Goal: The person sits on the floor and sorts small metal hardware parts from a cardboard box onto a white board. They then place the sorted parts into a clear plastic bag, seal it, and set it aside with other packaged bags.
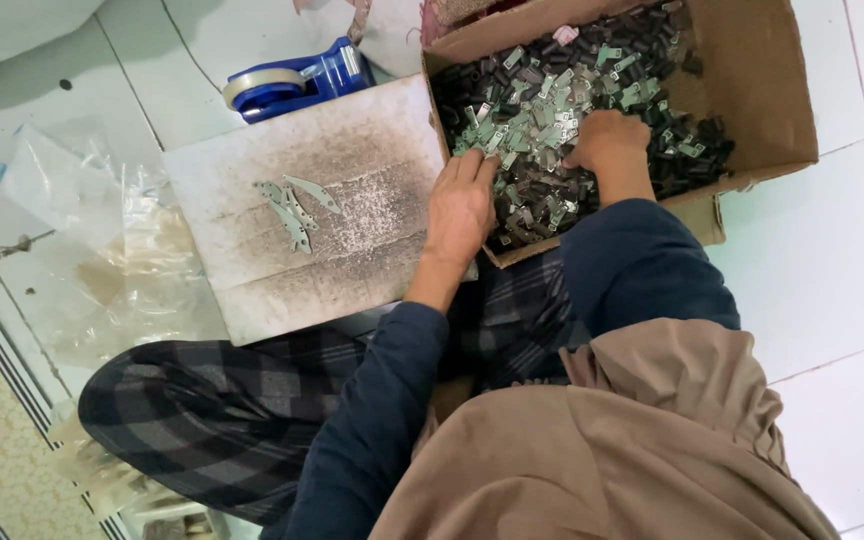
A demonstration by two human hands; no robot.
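A cardboard box (752,90) on the tiled floor holds a heap of small metal parts (542,110), some silver and some dark. My left hand (460,205) lies over the box's near left edge, its fingers stretched onto the silver pieces. Deeper in the heap, my right hand (607,145) has its fingers curled down into the parts. What lies under the fingers is hidden. A few flat silver pieces (292,208) lie on a dusty grey board (352,140) left of the box.
A blue tape dispenser (297,80) stands behind the board. Crumpled clear plastic bags (102,230) lie on the floor at the left. My checked-cloth knee (202,410) is below the board. White floor tiles (832,270) lie to the right.
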